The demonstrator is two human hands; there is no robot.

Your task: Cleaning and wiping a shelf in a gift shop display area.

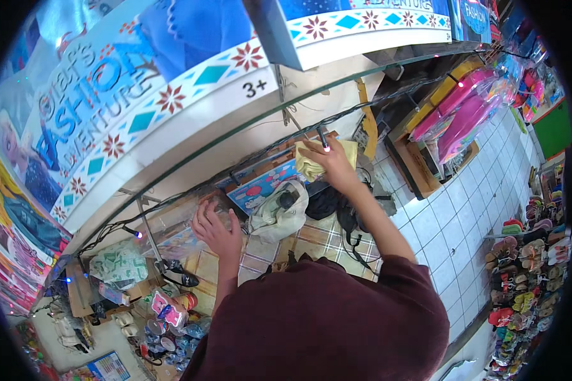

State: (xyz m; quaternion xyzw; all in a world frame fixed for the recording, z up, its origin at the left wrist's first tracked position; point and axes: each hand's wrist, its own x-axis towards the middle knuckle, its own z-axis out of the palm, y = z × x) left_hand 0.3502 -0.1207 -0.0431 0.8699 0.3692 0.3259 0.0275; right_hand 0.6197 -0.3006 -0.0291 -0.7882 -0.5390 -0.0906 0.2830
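My right hand (333, 166) rests on a folded pale yellow cloth (310, 164), its fingers spread over it and its thumb side hidden. The cloth lies against the top of some cartons, just below the wired string lights (262, 151). My left hand (218, 229) is held palm down with its fingers apart, over or beside clear plastic wrapping (176, 224); whether it touches the plastic I cannot tell. Between both hands stands a blue printed carton (260, 190), with a whitish plastic bag (279, 214) in front of it.
Large boxed doll toys (162, 90) stand on a glass-edged shelf (362, 71) above my hands. Black bags with straps (348, 214) lie on the tiled floor (443, 224). Pink packaged goods (472, 109) hang over an open cardboard box (414, 166). Racks of footwear (529, 266) line the right side.
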